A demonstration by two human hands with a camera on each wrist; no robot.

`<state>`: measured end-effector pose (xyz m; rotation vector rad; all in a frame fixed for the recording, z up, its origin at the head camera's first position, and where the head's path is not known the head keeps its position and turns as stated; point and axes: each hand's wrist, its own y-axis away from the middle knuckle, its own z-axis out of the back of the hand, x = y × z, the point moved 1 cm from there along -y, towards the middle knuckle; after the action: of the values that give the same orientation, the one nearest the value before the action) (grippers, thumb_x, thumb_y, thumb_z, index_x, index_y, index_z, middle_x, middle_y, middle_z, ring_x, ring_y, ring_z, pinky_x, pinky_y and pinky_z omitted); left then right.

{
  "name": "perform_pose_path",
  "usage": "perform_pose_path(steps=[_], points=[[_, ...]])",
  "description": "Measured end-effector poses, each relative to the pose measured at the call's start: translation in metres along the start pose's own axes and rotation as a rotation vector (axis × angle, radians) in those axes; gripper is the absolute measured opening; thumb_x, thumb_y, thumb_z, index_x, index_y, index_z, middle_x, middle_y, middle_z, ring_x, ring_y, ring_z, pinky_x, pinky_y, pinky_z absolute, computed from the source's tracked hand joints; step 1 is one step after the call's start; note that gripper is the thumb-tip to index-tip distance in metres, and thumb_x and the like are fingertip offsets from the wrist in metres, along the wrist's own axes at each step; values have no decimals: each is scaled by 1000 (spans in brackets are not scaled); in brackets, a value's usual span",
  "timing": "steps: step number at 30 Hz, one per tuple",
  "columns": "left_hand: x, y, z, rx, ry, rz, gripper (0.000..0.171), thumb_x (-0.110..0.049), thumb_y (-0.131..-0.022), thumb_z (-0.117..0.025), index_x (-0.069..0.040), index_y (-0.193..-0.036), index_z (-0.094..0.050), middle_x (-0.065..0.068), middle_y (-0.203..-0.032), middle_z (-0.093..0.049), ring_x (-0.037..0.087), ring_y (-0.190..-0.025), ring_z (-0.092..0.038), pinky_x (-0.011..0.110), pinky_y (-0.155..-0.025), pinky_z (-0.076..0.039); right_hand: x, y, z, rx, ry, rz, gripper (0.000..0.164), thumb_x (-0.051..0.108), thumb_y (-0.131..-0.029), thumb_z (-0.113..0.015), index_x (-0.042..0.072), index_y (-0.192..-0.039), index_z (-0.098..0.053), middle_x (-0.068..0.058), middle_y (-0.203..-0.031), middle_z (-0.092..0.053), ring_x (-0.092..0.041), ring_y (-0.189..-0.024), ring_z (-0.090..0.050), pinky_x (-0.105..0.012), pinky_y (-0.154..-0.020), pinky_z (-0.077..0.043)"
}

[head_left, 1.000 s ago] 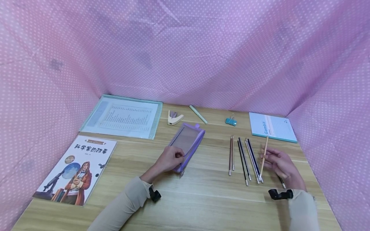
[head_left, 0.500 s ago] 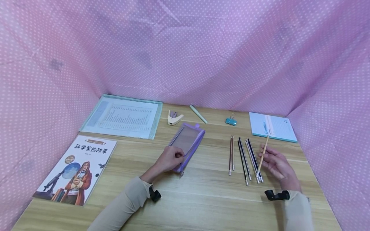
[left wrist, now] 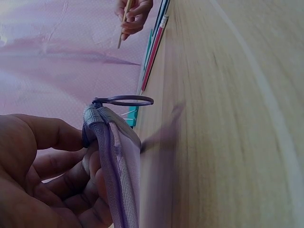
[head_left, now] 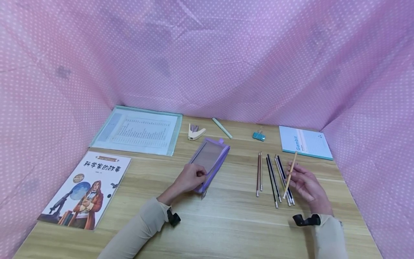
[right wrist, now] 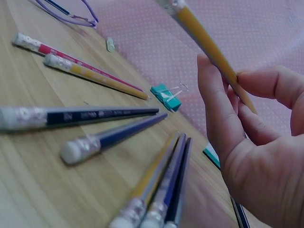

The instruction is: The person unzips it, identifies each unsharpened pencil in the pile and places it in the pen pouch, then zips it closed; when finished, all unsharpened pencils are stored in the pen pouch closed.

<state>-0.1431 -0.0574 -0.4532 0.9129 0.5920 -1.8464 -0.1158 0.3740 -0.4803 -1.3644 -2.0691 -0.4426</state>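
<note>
In the head view, my left hand [head_left: 191,178] pinches the near end of a purple zip pencil case [head_left: 207,156] with a mesh panel. The left wrist view shows thumb and fingers on the case's corner [left wrist: 97,123], beside a ring-shaped pull [left wrist: 126,100]. Over on the right, my right hand [head_left: 307,185] holds a yellow pencil [head_left: 291,172] between thumb and fingertips, eraser end toward me. That pencil is raised above a cluster of three pencils [right wrist: 164,185]. Left of these lie a dark pair [head_left: 273,180] and a red and yellow pair [head_left: 260,174].
A stapler [head_left: 195,133], a pale green pen [head_left: 222,128], a teal binder clip [head_left: 258,135] and a notebook [head_left: 305,142] line the back. A document folder [head_left: 139,131] and a picture-cover book [head_left: 87,190] lie at left. Another dark pencil [right wrist: 241,216] shows behind my right hand.
My right hand has moved a little to the left with the yellow pencil, whose eraser end now sits left of the cluster's erasers. The left hand and pencil case have stayed put.
</note>
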Motion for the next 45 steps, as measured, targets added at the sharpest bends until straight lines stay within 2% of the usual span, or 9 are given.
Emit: perform_pose_path(steps=[11,18,27,34,45], points=[[0,0,0,-2,1,-15,13,0,-80,-64,0,-84,-76,8,-72,-71,4,-59,-56,17,-52,-47,-12,-11,-17,-15,70,-14,52,-17,-98,-21,-1,-127,-61,-13,-113,-68,-23,-104,-71,-37,-94,-58],[0,1,-1,-3,9,-25,13,0,-81,-63,1,-84,-76,8,-72,-71,4,-59,-56,17,-52,-47,-20,-19,-26,25,126,-37,52,-16,-99,-22,3,-129,-61,-10,-115,-69,-19,-106,-70,-35,-93,-58],[0,1,0,-5,20,-10,13,0,-81,-63,1,-85,-76,9,-73,-71,5,-58,-56,17,-51,-48,-33,-32,-41,-32,145,-84,52,-18,-98,-24,4,-126,-62,-9,-110,-69,-19,-102,-71,-35,-90,-60],[0,1,0,-12,19,-14,12,0,-81,-63,0,-84,-76,8,-72,-71,4,-59,-56,17,-51,-47,-43,-39,-54,-126,222,-127,43,-11,-101,-33,10,-124,-63,-3,-114,-69,-14,-101,-70,-32,-90,-59],[0,1,0,-16,15,-15,12,0,-81,-63,0,-83,-75,7,-71,-70,4,-59,-55,16,-51,-45,-66,-60,-70,-126,225,-189,42,-12,-100,-34,10,-125,-60,-2,-107,-69,-13,-99,-69,-33,-88,-60]])
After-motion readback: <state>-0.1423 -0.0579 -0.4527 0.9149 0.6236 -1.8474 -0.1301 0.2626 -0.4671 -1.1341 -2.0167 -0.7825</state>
